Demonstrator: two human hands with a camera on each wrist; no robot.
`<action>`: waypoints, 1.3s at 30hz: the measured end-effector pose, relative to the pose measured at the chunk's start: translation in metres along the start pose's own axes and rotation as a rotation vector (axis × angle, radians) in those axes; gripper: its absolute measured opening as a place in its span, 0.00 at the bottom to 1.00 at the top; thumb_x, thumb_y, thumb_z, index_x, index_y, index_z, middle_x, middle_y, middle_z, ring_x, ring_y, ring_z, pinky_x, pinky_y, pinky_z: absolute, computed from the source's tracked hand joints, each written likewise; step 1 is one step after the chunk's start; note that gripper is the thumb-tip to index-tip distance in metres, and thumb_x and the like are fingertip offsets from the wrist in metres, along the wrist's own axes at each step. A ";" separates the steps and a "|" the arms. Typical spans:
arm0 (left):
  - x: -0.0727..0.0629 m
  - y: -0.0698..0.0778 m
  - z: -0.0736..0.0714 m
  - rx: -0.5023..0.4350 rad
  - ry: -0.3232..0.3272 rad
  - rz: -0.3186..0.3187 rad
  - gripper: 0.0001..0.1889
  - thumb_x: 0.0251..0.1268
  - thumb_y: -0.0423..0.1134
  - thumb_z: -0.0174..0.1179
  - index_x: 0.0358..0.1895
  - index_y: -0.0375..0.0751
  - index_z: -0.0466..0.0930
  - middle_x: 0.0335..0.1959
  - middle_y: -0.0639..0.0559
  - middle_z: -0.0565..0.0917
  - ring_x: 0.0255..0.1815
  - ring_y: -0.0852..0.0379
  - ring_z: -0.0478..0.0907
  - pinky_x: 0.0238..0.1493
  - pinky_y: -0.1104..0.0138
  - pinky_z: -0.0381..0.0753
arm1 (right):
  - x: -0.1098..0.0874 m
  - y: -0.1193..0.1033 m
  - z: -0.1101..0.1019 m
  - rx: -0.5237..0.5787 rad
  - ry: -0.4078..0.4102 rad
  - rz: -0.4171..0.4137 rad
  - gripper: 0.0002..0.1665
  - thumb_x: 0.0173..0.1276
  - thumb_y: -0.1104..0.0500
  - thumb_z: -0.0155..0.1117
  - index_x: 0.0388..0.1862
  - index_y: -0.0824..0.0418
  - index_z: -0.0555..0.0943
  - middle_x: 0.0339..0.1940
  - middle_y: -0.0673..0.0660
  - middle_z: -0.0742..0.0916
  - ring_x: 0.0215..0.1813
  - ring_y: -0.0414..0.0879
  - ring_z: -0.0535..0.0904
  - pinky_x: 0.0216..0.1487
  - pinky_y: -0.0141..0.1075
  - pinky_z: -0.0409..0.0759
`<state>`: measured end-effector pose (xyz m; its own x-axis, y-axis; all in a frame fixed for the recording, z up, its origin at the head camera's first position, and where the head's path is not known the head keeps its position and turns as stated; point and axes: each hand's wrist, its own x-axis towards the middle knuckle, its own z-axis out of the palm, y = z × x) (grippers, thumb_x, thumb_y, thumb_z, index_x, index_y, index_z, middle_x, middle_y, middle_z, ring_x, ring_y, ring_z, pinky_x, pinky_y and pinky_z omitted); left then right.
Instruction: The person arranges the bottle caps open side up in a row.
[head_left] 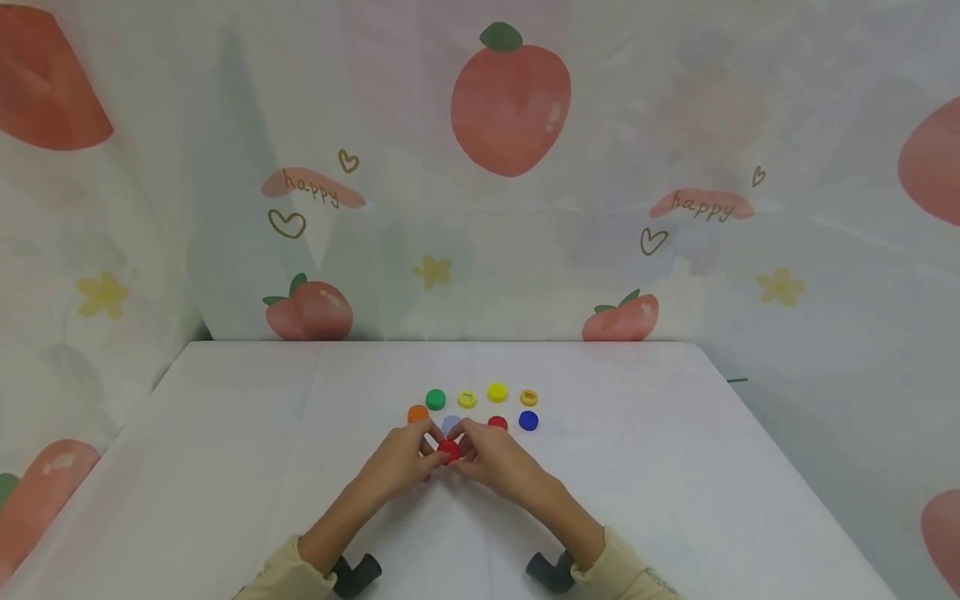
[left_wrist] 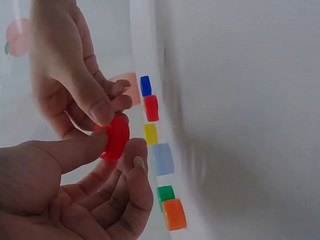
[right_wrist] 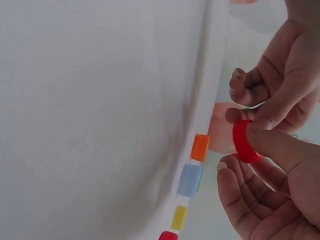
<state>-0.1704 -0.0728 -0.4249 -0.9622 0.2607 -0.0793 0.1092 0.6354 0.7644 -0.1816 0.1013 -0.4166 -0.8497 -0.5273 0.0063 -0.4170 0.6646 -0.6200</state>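
Note:
Both hands meet over the near-middle of the table around one red bottle cap point(head_left: 448, 451). My left hand point(head_left: 401, 457) pinches it from the left with thumb and fingers. From the other side, my right hand point(head_left: 498, 458) pinches the same cap, thumb on its edge. The left wrist view shows the cap point(left_wrist: 117, 137) tilted up between the two thumbs, above the tabletop. Just beyond the fingers lie a light blue cap point(head_left: 451, 423), partly hidden by them, an orange cap point(head_left: 417, 412) and another red cap point(head_left: 497, 422).
A blue cap point(head_left: 528, 420) lies at the right of the front row. Behind it runs a row with a green cap point(head_left: 436, 399), two yellow caps point(head_left: 497, 392) and a printed gold cap point(head_left: 528, 397). The white-covered table point(head_left: 637, 467) ends at a fruit-patterned curtain point(head_left: 510, 258).

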 end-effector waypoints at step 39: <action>-0.015 -0.023 -0.014 -0.102 0.007 0.180 0.10 0.58 0.35 0.66 0.38 0.46 0.73 0.36 0.53 0.81 0.30 0.59 0.80 0.29 0.68 0.79 | 0.001 -0.001 0.012 0.307 -0.024 0.057 0.14 0.67 0.49 0.62 0.45 0.57 0.78 0.33 0.51 0.86 0.32 0.42 0.82 0.36 0.31 0.80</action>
<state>-0.1625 -0.1018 -0.4326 -0.9312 0.3580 0.0687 0.2539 0.5020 0.8268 -0.1785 0.0940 -0.4252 -0.8596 -0.5084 -0.0510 -0.2494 0.5044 -0.8267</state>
